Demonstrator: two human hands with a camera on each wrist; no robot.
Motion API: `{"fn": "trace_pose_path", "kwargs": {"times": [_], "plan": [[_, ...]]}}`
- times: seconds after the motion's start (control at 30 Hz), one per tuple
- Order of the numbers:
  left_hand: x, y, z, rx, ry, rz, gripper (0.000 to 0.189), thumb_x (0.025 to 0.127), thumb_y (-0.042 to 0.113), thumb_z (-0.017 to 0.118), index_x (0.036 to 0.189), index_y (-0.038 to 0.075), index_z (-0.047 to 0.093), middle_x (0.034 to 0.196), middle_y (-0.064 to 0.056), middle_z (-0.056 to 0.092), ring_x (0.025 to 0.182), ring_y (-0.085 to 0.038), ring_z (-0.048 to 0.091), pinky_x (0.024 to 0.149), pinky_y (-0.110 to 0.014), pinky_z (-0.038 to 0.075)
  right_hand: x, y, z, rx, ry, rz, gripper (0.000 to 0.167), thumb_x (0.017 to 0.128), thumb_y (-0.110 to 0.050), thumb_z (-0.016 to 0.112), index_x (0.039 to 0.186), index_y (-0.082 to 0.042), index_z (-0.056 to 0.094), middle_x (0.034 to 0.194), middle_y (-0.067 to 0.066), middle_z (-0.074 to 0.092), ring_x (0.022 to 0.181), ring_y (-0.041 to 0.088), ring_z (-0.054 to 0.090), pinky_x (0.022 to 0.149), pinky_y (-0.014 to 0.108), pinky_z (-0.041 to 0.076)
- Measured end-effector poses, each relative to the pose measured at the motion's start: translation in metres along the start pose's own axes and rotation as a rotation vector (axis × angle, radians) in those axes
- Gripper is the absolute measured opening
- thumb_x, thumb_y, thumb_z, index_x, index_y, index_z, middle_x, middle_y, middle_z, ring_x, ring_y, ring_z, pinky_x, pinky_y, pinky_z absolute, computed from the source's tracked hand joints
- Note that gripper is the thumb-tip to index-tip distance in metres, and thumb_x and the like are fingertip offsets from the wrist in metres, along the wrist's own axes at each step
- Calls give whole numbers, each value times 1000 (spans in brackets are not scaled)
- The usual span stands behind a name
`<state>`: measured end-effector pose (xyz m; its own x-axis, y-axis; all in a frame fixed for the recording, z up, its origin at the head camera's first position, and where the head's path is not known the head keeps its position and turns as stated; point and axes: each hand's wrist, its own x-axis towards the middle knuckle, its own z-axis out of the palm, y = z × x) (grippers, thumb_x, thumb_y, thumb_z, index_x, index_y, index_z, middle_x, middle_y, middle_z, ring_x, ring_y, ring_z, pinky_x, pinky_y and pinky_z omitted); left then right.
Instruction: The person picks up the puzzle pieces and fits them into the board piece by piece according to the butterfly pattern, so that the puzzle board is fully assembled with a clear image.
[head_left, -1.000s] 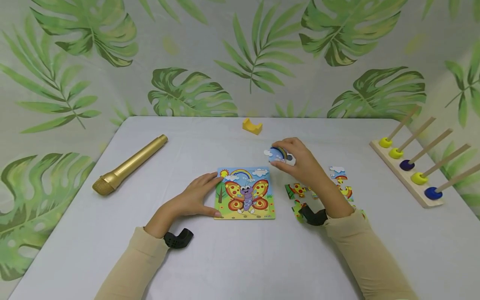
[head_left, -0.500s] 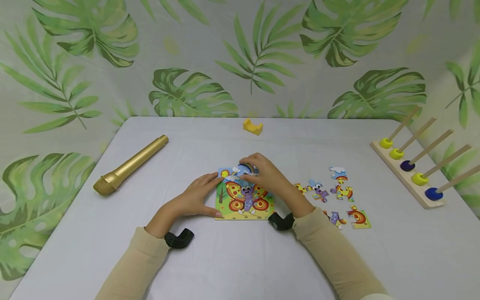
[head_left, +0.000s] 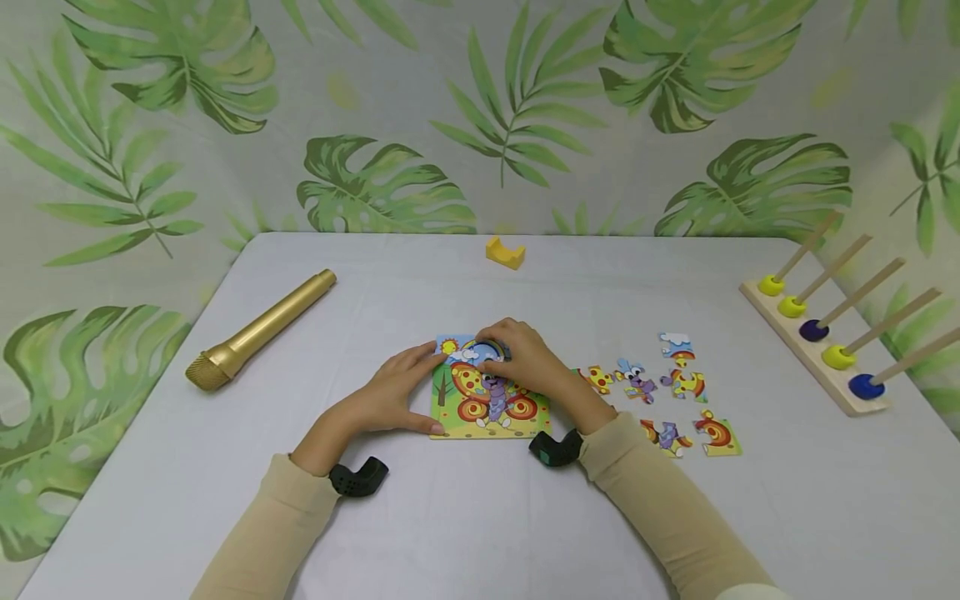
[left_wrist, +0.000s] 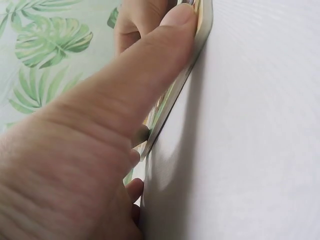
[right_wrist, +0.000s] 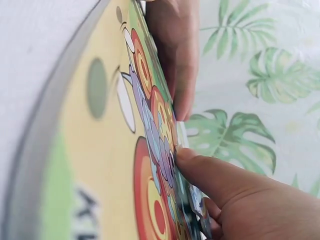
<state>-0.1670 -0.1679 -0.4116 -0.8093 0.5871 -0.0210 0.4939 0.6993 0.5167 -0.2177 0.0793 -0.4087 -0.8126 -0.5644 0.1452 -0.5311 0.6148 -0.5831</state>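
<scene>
A square butterfly puzzle board (head_left: pixel 472 431) lies flat on the table in front of me. Along its left side my left hand (head_left: pixel 382 396) is spread, thumb on the lower left corner and fingertips at the upper left; the left wrist view shows that thumb (left_wrist: pixel 145 67) lying straight on the board's edge. Over the board's upper middle, my right hand (head_left: pixel 528 358) pinches a puzzle piece (head_left: pixel 487 353) with blue sky and part of a rainbow. In the right wrist view the piece (right_wrist: pixel 197 202) sits close against the board's face, partly hidden by the thumb (right_wrist: pixel 215 175).
Several loose puzzle pieces (head_left: pixel 686 385) lie to the right of the board. A gold microphone (head_left: pixel 262 329) is at the left, and a small yellow cradle-shaped block (head_left: pixel 505 253) stands at the back. On the right is a wooden peg stand (head_left: pixel 813 346) with yellow and blue beads.
My right hand has carried the puzzle piece leftward from beside the board, then lowered it onto the board's upper part. The left hand has stayed in place.
</scene>
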Motion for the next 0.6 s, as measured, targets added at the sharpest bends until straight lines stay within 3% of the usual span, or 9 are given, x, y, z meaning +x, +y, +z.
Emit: {"fn": "trace_pose_path", "kwargs": {"times": [0.2, 0.4, 0.6], "plan": [[0, 0, 1, 11, 18, 20, 101, 65, 64, 66, 142, 11, 27, 148, -4, 16, 132, -29, 13, 104, -48, 11, -2, -1, 1, 11, 9, 18, 41, 80, -31, 68, 116, -13, 59, 114, 7, 51, 103, 23, 45, 90, 44, 33], [4, 3, 5, 20, 86, 23, 86, 74, 60, 60, 139, 10, 33, 145, -6, 23, 131, -30, 18, 104, -48, 12, -2, -1, 2, 29, 6, 35, 38, 80, -31, 68, 114, -14, 61, 112, 7, 50, 101, 22, 44, 89, 42, 32], [10, 6, 10, 73, 137, 2, 69, 82, 53, 56, 137, 16, 37, 140, -9, 29, 129, -28, 21, 103, -49, 15, -2, -2, 2, 44, 6, 37, 37, 80, -31, 68, 113, -14, 62, 112, 6, 49, 100, 22, 43, 88, 42, 33]]}}
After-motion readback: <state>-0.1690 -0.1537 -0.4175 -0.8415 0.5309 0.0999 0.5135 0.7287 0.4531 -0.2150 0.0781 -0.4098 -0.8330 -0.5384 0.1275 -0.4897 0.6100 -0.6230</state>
